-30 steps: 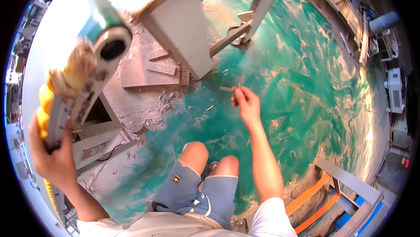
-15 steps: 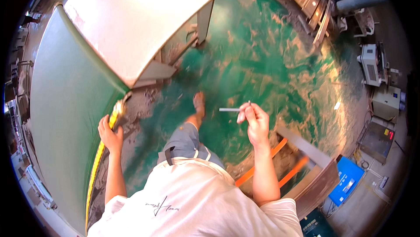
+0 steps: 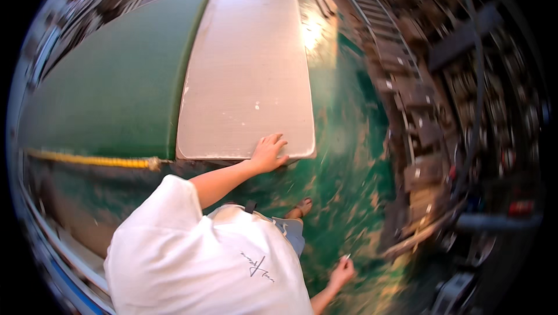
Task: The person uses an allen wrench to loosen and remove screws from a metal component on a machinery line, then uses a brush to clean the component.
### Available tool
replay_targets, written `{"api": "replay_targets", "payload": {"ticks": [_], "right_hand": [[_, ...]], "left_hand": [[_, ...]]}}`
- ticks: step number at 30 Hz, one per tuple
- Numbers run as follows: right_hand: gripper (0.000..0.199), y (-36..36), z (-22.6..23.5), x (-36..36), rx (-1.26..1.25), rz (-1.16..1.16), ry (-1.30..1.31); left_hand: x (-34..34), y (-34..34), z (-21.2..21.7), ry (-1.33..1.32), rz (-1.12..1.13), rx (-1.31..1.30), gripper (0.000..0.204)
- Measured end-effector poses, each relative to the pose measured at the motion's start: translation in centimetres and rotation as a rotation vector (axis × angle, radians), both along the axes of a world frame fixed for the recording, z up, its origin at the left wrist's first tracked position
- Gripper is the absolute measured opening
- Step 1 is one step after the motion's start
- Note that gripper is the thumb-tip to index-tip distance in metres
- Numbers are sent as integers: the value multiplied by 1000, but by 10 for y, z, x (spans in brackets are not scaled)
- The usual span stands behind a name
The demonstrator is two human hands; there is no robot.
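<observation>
My left hand lies on the near edge of a pale, flat-topped table, fingers apart and nothing held. Down to the right, my right hand is closed and hangs away from the table. The bright tip of a thin silver rod pokes out above its fingers; most of the rod is hidden in the hand. Left of the pale table stands a large green-topped table, its near edge wrapped with a yellow strip.
The green floor is stained with brown dirt. Along the right run stacked boards and a ladder-like rack, blurred by motion. A grey pipe and a pale machine are at lower right.
My view and body have turned to the right. My left hand has moved from the green table's yellow edge onto the pale table. My right hand has lowered, still gripping the rod.
</observation>
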State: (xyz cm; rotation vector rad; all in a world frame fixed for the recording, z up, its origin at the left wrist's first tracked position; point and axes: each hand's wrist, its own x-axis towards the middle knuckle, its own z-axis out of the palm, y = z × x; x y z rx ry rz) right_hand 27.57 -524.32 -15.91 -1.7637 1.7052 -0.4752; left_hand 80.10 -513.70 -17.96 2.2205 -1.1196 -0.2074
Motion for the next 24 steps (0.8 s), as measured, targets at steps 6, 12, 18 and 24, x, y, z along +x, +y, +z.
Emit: {"api": "replay_targets", "payload": {"ticks": [6,12,18,24], "right_hand": [[28,-216,-23,34,254,307,-65],[35,-449,-16,148,333,620,-22],[34,-633,-105,192,524,297,-112],[40,-667,-89,290,683,621,311]], "left_hand": [[18,-84,-20,-134,493,163,48],[31,-140,-11,-58,734,222,44],[134,-259,-26,-148,983,134,41],[280,-355,-29,-80,1053,96,38]]}}
